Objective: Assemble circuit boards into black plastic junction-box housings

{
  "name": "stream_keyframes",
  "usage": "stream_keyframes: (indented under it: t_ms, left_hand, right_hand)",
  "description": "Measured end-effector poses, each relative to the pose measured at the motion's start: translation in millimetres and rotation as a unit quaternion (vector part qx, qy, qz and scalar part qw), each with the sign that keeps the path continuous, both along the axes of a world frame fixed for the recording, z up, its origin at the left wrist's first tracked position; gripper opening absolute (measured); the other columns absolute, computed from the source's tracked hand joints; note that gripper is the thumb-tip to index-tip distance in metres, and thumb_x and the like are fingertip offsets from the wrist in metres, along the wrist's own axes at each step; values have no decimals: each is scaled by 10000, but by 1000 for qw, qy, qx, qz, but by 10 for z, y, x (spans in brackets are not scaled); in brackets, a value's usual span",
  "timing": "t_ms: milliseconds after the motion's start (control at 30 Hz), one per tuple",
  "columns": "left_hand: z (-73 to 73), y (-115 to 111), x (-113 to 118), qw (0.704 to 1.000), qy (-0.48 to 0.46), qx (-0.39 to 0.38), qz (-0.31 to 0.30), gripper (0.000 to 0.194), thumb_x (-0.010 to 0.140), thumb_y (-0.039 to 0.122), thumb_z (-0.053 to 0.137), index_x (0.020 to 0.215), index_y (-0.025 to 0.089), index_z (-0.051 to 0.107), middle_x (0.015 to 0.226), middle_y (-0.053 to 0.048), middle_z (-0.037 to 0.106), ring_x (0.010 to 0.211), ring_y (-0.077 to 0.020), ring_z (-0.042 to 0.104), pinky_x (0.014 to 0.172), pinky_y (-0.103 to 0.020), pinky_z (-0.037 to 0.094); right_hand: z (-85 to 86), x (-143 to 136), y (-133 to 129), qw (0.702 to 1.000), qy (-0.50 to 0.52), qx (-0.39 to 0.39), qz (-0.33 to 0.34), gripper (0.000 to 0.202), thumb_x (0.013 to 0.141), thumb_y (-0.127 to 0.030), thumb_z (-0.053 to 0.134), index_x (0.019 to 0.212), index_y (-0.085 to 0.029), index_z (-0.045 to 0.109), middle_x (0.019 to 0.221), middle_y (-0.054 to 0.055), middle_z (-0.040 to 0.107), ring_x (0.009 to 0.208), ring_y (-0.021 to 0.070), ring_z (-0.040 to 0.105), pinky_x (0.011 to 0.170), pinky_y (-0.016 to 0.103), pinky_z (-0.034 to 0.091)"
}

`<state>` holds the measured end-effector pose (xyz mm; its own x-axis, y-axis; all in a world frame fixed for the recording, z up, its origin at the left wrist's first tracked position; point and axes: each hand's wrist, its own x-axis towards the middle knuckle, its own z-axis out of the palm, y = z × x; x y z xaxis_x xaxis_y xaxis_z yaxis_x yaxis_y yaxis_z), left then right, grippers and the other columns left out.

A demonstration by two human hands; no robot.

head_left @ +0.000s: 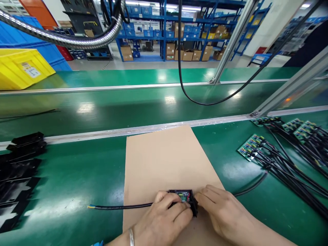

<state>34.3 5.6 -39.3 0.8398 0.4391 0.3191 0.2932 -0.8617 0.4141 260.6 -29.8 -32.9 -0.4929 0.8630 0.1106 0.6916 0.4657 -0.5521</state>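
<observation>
A small black plastic housing (pixel 195 207) with a green circuit board (pixel 183 196) inside it lies on a cardboard sheet (pixel 159 160). My left hand (pixel 166 217) is wrapped over the housing's left part, fingers closed on it and hiding much of the board. From under that hand a black cable (pixel 123 207) runs left, ending in stripped coloured wires (pixel 91 206). My right hand (pixel 220 208) has its fingers pinched together against the housing's right end; what lies between them is hidden. Another length of black cable (pixel 252 185) shows behind the right hand.
Several black plastic housings (pixel 20 181) are piled at left. On the right lie several circuit boards (pixel 252 147) with black cables (pixel 289 181). Metal rails (pixel 120 131) cross the green table (pixel 77 191). A black cable loop (pixel 205 103) hangs ahead; a yellow bin (pixel 25 68) stands back left.
</observation>
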Motion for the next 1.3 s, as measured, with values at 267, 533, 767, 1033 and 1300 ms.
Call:
stream_keyframes:
  t_ms: [267, 533, 767, 1033, 1300]
  left_hand:
    - [43, 12, 16, 997, -6, 71, 9, 277, 1008, 167, 347, 1084, 156, 613, 1207, 19, 603, 951, -167, 483, 802, -327, 324]
    - [49, -46, 36, 994, 36, 97, 33, 303, 1014, 187, 334, 1125, 162, 615, 1226, 13, 602, 1011, -149, 515, 857, -347, 331]
    - [159, -48, -108, 998, 14, 48, 21, 299, 976, 141, 371, 1185, 136, 583, 1291, 3, 573, 1181, -141, 467, 1005, -316, 288]
    - [122, -143, -69, 988, 81, 125, 28, 387, 987, 77, 292, 1286, 80, 537, 1362, -43, 515, 1237, -169, 421, 1044, -354, 230]
    - [155, -117, -16, 991, 64, 118, 20, 386, 1003, 91, 255, 1217, 78, 576, 1128, -46, 638, 1110, -194, 487, 974, -352, 295]
  right_hand:
    - [-28, -96, -28, 937, -205, 275, 69, 333, 796, -50, 362, 940, -14, 660, 786, 147, 569, 627, 227, 484, 505, 366, 357]
    - [-109, -46, -65, 928, -214, 290, 89, 362, 832, -67, 372, 1048, 28, 647, 951, 233, 610, 769, 295, 545, 607, 412, 391]
    - [-183, 17, -29, 985, 24, 167, -26, 226, 900, -38, 444, 1062, -107, 584, 944, 88, 594, 832, 185, 472, 717, 358, 347]
    - [-117, 53, -13, 995, 76, 65, -27, 195, 901, -57, 431, 1007, -140, 572, 881, 70, 529, 808, 176, 401, 706, 343, 310]
    - [-215, 44, -5, 994, 77, 80, -16, 259, 906, -18, 357, 977, -120, 584, 859, 77, 529, 787, 178, 382, 679, 342, 285]
